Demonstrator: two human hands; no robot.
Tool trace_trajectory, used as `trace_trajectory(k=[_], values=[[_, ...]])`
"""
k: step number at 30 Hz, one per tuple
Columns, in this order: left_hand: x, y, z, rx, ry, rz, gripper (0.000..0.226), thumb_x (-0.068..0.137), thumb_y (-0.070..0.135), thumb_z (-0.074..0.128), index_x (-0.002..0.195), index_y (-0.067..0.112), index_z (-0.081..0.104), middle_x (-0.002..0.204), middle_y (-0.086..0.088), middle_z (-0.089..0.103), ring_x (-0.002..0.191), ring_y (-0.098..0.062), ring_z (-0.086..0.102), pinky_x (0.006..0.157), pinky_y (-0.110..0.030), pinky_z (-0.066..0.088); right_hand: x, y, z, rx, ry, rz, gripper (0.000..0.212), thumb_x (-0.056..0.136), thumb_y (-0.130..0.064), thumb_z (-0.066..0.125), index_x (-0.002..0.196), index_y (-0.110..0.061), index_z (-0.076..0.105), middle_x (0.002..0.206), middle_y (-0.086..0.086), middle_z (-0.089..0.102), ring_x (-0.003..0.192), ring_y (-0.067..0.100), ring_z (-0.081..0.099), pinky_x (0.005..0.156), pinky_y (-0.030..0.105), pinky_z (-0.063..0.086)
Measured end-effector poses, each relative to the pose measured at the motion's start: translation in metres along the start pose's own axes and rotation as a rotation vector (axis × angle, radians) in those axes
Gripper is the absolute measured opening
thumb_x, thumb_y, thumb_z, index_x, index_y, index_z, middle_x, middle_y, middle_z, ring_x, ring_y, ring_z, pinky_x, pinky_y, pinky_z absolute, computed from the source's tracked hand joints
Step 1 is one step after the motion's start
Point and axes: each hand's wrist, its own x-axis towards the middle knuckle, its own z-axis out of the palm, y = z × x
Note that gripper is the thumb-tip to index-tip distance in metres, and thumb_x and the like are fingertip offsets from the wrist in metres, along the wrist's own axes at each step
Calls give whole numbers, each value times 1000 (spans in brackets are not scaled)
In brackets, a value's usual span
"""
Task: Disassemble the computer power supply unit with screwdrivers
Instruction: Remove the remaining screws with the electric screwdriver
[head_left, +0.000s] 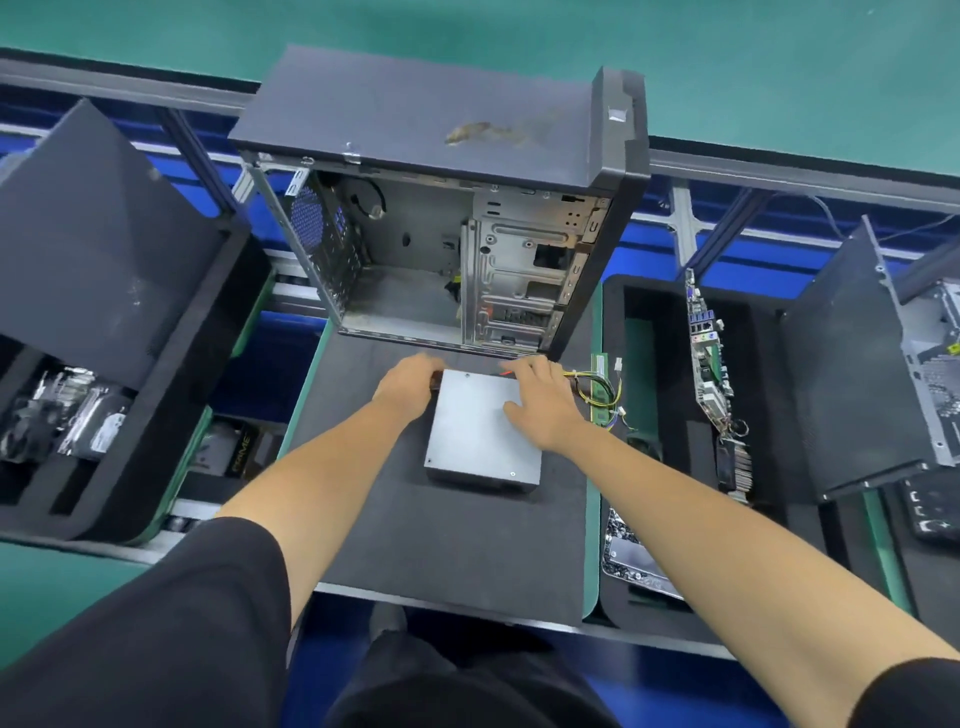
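Note:
A grey metal power supply unit (475, 441) lies flat on the dark foam mat (415, 545) in front of me. My left hand (408, 382) grips its far left corner, fingers curled over the edge. My right hand (543, 402) rests on the top plate near the far right corner, fingers spread and reaching toward the back edge. A bundle of yellow and black cables (597, 387) trails from the unit's right side. No screwdriver is visible.
An open, emptied computer case (441, 249) stands just behind the unit. Black foam trays flank the mat: the left tray (104, 415) holds bagged parts, the right tray (654, 467) holds a motherboard (709, 358). A green RAM stick (598, 389) lies beside the cables.

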Motion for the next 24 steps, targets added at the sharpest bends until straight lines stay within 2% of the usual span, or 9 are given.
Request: trace_trajectory(k=[3, 5, 8, 14, 18, 24], values=[[-11, -5, 1, -114, 83, -18, 37, 99, -3, 42, 125, 11, 66, 122, -9, 64, 115, -30, 59, 94, -44, 51, -2, -8, 6, -20, 87, -96, 52, 88, -16, 59, 139, -18, 47, 129, 6, 41, 119, 27, 35, 103, 35, 28], [-23, -11, 1, -161, 100, -27, 36, 102, 3, 43, 132, 12, 60, 127, -8, 64, 122, -25, 55, 99, -46, 49, -4, -18, 10, -53, 121, -146, 52, 85, -14, 60, 136, -18, 49, 126, 4, 43, 119, 26, 35, 102, 35, 29], [-42, -25, 4, -191, 120, -24, 33, 102, 10, 50, 133, 14, 58, 122, -4, 65, 126, -19, 49, 101, -44, 49, -5, -41, 16, -60, 122, -184, 52, 84, -16, 62, 135, -18, 51, 126, 3, 44, 119, 24, 37, 101, 34, 30], [-84, -72, 5, -220, 224, -6, 32, 99, 16, 58, 130, 20, 60, 120, 3, 64, 122, -16, 46, 100, -39, 47, -10, -108, 43, -59, 137, -296, 47, 84, -20, 64, 130, -18, 56, 129, 4, 51, 120, 25, 43, 104, 33, 32], [-119, -115, -2, -202, 269, -1, 31, 101, 32, 60, 131, 23, 61, 120, 4, 62, 119, -15, 45, 96, -35, 47, -15, -160, 71, -113, 136, -321, 48, 85, -28, 65, 131, -19, 55, 130, 3, 51, 121, 25, 44, 105, 35, 33], [-176, -192, -13, -188, 242, -25, 29, 100, 30, 60, 128, 23, 64, 117, 1, 61, 120, -21, 43, 98, -41, 47, -35, -234, 125, -114, 85, -339, 47, 87, -28, 65, 131, -18, 55, 128, 3, 51, 120, 26, 45, 105, 37, 33]])
